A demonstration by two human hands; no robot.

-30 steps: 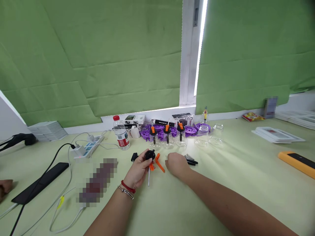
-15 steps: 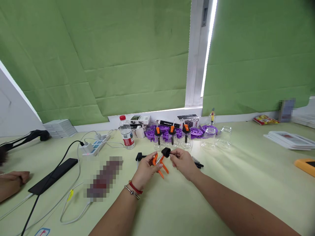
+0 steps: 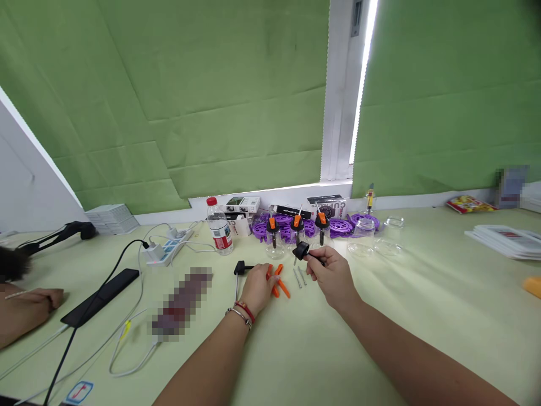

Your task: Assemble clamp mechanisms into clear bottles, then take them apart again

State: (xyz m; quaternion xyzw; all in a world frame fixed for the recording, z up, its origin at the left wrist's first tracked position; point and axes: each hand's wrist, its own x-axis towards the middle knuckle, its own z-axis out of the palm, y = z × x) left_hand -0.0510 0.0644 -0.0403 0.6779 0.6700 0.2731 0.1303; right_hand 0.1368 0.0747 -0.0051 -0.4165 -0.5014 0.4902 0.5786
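Observation:
My right hand (image 3: 332, 276) is closed around the thin black shaft of a part with a black wedge-shaped head (image 3: 301, 250), holding it above the table. My left hand (image 3: 258, 288) is low over the table, its fingers closed on an orange V-shaped plastic piece (image 3: 269, 272); another orange piece (image 3: 283, 285) lies against its fingertips. Left of that hand lies a second black-headed part (image 3: 239, 267) with a metal rod. Two metal screws (image 3: 300, 277) rest between my hands. Behind them stand several glass jars with black lids and orange-topped pieces (image 3: 297, 223).
Purple plastic wheels (image 3: 338, 227) and small boxes line the wall. Open glass jars (image 3: 394, 225) stand to the right. On the left are a red-capped bottle (image 3: 220, 228), a power strip (image 3: 171, 245), loose cables and a black power bank (image 3: 100, 297). Another person's hand (image 3: 42, 301) shows at far left.
My right hand has moved right with the black-headed part, away from my left hand. My left hand has lowered with the orange piece. The screws now show on the table.

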